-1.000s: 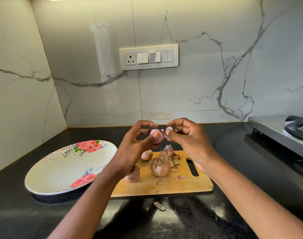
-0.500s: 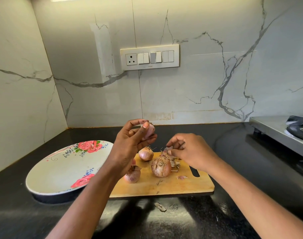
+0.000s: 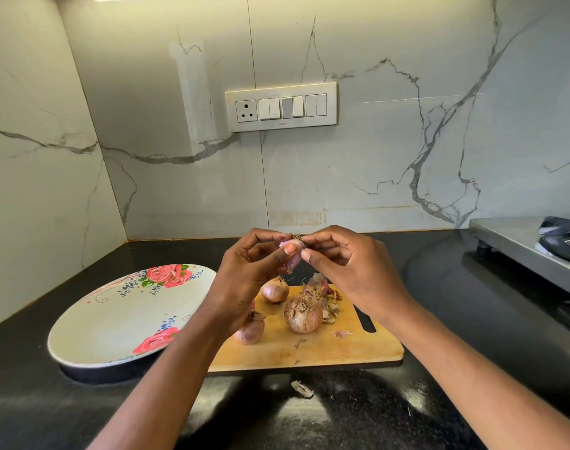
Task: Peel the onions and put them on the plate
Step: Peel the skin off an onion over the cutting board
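above the wooden cutting board (image 3: 309,350), both hands are raised and meet around one small onion (image 3: 291,251). the left hand (image 3: 244,280) grasps it between thumb and curled fingers, the thumb pressed across its front. the right hand (image 3: 351,271) pinches at its top end, where a tuft of dry brown roots shows between the fingertips of the two hands. the onion looks pale pink and smooth, most of its papery skin off, and much of it is hidden by the fingers.

on the board below lie three unpeeled onions, all with brown-pink papery skin: a small one (image 3: 274,290) at the far side, a bigger one (image 3: 303,315) in the middle with wiry roots turned up, and a third (image 3: 249,329) partly hidden behind the left wrist. a heap of peelings (image 3: 322,292) sits just beside the middle onion, touching it, and one loose flake (image 3: 342,333) lies nearer the board's handle slot.

the oval plate (image 3: 114,319), white with red roses, sits to the left on the black counter (image 3: 439,303), its edge by the board; no onion lies on it. another scrap of skin (image 3: 301,389) lies on the counter in front of the board.
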Available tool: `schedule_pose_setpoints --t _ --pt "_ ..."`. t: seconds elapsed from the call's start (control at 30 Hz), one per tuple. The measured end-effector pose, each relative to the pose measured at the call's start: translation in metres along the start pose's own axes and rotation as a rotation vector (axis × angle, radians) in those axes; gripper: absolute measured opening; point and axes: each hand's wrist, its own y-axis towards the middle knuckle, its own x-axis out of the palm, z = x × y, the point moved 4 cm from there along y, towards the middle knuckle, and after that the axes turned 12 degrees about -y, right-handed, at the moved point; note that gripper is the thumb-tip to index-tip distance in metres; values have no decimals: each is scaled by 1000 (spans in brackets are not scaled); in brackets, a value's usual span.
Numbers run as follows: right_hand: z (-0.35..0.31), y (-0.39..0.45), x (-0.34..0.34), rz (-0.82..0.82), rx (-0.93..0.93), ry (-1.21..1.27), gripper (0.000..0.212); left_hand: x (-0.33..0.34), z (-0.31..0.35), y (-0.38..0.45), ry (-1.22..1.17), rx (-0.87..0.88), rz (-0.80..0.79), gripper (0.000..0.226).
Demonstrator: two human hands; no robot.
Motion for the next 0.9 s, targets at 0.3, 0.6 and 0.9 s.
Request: schedule_pose_setpoints --t 0.3,0.6,0.9 --pt "3 -1 -1 55 -61 1 14 -2 -3 1 25 -4 -7 29" --pt "3 -2 0 41 -80 -24 19 -1 -3 1 7 -11 -9 26" --pt "3 -1 -1 43 -98 -42 18 -1 -3 1 15 -12 -3 28"
